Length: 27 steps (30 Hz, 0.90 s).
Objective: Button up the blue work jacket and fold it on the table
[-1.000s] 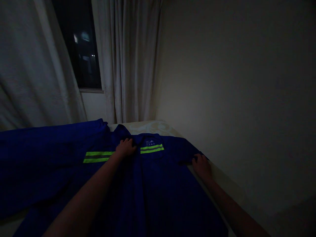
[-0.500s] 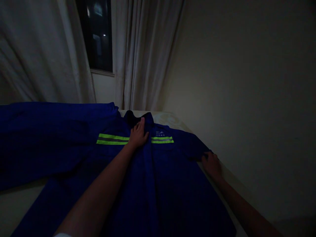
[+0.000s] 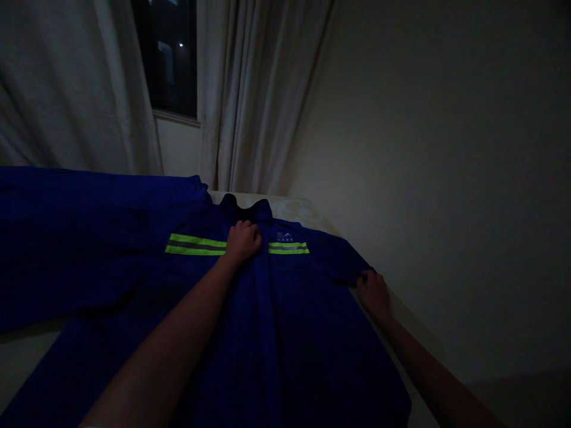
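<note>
A dark blue work jacket [image 3: 307,321] lies spread out with its front up. Across its chest runs a yellow-green reflective strip [image 3: 196,244], and a small pale print sits above the strip on the right. My left hand [image 3: 243,241] rests on the front placket just below the collar [image 3: 259,211], its fingers curled into the cloth. At the far right, my right hand [image 3: 373,292] has its fingers closed round the end of the jacket's sleeve [image 3: 341,255]. The fingertips of both hands are partly hidden.
Under the jacket is a pale patterned bed-like surface [image 3: 289,206]. Behind it hang light curtains [image 3: 254,107] beside a dark window [image 3: 167,59]. A plain wall [image 3: 446,178] stands close on the right. More blue cloth [image 3: 66,238] stretches to the left edge.
My left hand's fingers, stretched toward the collar before, are now curled, and the hand sits slightly lower on the placket. My right hand stays at the sleeve end. The view has shifted slightly.
</note>
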### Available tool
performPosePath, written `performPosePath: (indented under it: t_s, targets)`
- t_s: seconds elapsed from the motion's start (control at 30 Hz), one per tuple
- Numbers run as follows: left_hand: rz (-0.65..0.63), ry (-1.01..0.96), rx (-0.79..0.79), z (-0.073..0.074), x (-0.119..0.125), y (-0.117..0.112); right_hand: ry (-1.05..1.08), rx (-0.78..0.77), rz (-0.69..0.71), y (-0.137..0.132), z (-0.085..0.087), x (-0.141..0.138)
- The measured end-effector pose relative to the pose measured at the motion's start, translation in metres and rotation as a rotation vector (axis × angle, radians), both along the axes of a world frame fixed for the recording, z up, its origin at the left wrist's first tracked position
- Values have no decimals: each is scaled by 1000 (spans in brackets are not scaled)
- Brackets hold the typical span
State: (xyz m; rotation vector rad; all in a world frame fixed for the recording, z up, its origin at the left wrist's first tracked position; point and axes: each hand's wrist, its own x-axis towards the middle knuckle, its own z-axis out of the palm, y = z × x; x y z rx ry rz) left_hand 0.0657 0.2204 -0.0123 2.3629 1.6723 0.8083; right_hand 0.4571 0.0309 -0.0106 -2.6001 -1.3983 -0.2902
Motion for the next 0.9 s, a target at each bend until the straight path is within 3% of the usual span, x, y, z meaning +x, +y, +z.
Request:
performPosePath:
  t_s: [0.23, 0.9]
  targets:
    - [-38, 142, -41, 8, 4, -8, -22, -1, 14, 1, 0, 0]
    - [69, 117, -90, 12, 4, -12, -30, 12, 2, 1, -4, 1]
